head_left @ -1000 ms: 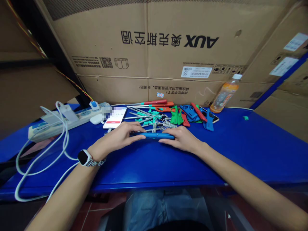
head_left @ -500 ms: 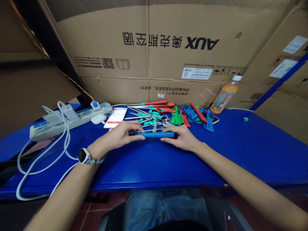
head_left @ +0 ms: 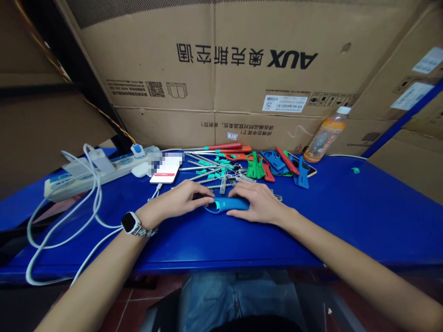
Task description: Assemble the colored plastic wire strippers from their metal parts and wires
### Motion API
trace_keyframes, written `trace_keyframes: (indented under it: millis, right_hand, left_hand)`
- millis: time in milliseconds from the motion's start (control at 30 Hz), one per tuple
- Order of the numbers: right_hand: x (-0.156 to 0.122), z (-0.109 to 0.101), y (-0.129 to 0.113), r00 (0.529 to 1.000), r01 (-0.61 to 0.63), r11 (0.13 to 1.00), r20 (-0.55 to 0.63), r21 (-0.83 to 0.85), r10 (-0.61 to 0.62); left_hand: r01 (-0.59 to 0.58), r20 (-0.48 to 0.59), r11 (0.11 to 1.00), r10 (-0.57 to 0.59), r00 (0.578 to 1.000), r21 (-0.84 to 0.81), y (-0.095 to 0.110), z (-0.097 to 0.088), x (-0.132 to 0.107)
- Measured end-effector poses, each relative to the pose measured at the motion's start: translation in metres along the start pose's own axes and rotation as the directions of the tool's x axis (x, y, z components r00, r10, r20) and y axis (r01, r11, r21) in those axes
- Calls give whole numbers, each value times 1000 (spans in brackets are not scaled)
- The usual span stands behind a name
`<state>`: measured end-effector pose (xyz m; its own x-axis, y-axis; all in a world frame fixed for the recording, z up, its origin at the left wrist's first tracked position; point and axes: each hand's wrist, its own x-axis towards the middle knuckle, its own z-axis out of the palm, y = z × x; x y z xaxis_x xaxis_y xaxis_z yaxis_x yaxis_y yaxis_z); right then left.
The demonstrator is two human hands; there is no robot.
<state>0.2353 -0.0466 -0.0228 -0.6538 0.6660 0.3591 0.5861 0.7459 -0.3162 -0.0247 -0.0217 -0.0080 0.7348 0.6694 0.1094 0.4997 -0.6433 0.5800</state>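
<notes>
A blue long-reach lighter handle [head_left: 237,203] with a green trigger lies sideways at or just above the table, between my hands. My right hand [head_left: 262,201] is closed round its right end. At its left end, my left hand [head_left: 185,197] pinches it beside the trigger loop; the fingers partly hide that end. Just behind are metal lighter tubes [head_left: 206,175] with green triggers, and small clear fuel tanks [head_left: 223,184]. Green handle shells [head_left: 255,166] and blue handle shells [head_left: 272,161] lie behind my right hand, near red lighters [head_left: 224,147] with metal tubes.
A phone [head_left: 168,168] with a cable lies on the blue table [head_left: 311,235], beside a power strip [head_left: 100,173] and looped white cables [head_left: 98,198]. An orange drink bottle [head_left: 325,138] stands at the back right, against a large cardboard box [head_left: 242,27]. A small green piece [head_left: 355,170] lies far right.
The blue lighter handle has turned from its narrow edge to its broad side, and its green trigger now shows. Both hands have come slightly lower and nearer to me.
</notes>
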Motion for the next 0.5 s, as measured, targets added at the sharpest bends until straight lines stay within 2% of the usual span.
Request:
trace_keyframes:
  millis: [100, 267, 500]
  right_hand:
    - [2, 4, 3, 999, -1, 1000, 39, 31, 0]
    - [2, 4, 5, 995, -94, 993, 48, 73, 91]
    - [2, 1, 7, 998, -55, 985, 44, 162, 49]
  left_hand:
    - [-13, -13, 1000, 13, 1000, 25, -1, 1, 0]
    - [91, 11, 996, -92, 996, 22, -4, -7, -2]
    - [140, 53, 990, -139, 989, -8, -10, -7, -2]
